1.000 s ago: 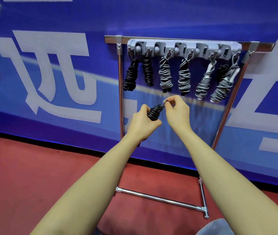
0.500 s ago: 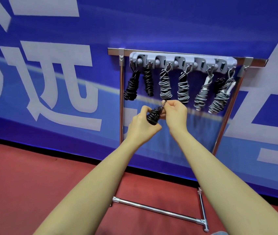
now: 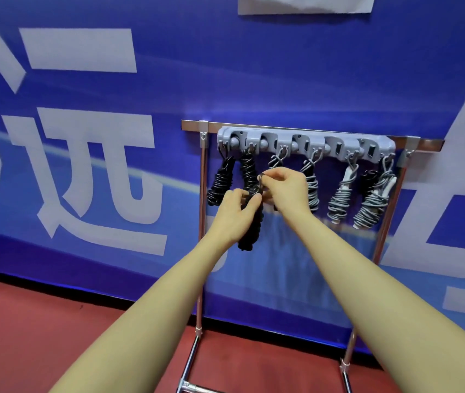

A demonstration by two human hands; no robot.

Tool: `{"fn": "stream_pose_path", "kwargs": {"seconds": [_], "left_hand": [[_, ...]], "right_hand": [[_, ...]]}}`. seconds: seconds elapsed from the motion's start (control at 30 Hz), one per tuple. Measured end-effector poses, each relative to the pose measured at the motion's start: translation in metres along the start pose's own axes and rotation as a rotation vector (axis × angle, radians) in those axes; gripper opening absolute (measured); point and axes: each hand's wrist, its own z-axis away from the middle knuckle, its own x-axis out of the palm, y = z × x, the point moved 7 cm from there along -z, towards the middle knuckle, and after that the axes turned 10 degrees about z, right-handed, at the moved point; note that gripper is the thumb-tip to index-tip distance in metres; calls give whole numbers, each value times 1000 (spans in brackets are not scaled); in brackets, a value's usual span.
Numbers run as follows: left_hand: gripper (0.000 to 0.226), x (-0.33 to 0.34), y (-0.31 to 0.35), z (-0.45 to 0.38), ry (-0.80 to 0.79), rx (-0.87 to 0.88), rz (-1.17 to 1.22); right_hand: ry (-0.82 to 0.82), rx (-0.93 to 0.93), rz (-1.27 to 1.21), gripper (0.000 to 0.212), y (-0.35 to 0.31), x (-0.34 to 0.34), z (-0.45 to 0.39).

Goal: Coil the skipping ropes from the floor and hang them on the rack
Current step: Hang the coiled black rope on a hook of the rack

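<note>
While the left hand [image 3: 232, 212] grips the coiled black skipping rope [image 3: 251, 222] round its middle, the right hand [image 3: 283, 188] pinches its top loop just below the grey hook rail [image 3: 305, 144] on the rack [image 3: 201, 222]. Looks like hooks there are mostly taken, so the loop could miss, or snag the neighbouring black bundle [image 3: 246, 173] and knock it off.

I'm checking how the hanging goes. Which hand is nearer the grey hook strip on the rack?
The right hand. It pinches the black rope's loop just below the hook strip; the left hand grips the coil lower down, farther from it.
</note>
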Motion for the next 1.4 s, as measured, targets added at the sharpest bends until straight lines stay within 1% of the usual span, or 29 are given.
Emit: {"fn": "stream_pose_path", "kwargs": {"seconds": [0.1,0.2,0.3,0.43,0.5,0.6,0.67,0.77,0.87,1.03,1.23,1.33,1.4], "left_hand": [[22,16,9,-18,-19,37,15],[17,41,18,-34,-41,68,-8],[13,73,25,-47,-103,114,-45],[18,110,33,-64,-87,162,-10],[19,129,37,-74,-105,164,30],[19,158,46,-90,-147,210,-23],[15,171,53,-101,-127,233,-46],[14,184,54,-115,-102,224,-65],[13,191,47,-126,-88,220,-102],[16,195,40,-131,-86,184,-54],[18,194,33,-131,-105,142,-49],[24,193,32,-128,-125,115,-49],[30,192,34,-122,-158,105,-70]], "right_hand": [[52,-15,37,15,3,-17,-12],[134,-8,34,16,12,-42,-25],[153,26,-2,19,27,-69,-38],[203,-27,47,12,36,-108,-52],[236,-51,78,15,41,-125,-61],[348,-95,196,16,42,-149,-75],[437,-101,236,17,43,-161,-83],[498,-75,282,20,50,-171,-99],[497,-54,285,17,59,-171,-108],[476,-55,281,18,69,-170,-112],[432,-5,256,19,80,-166,-110],[415,21,218,25,81,-162,-106],[385,34,244,31,80,-159,-103]]}}
